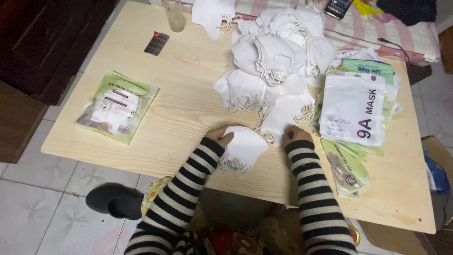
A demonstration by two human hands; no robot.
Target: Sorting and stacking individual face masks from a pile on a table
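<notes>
My left hand grips the left edge of a folded white face mask that lies at the near edge of the light wooden table. My right hand pinches the lower corner of another white mask at the foot of a large heap of white masks. Both arms wear black-and-white striped sleeves. Elastic loops hang from the mask under my left hand.
A stack of white and green flat bags lies to the right, more green bags nearer me. Filled green packets sit at left. A glass, a blister strip and a phone stand far off. A dark slipper is on the tiled floor.
</notes>
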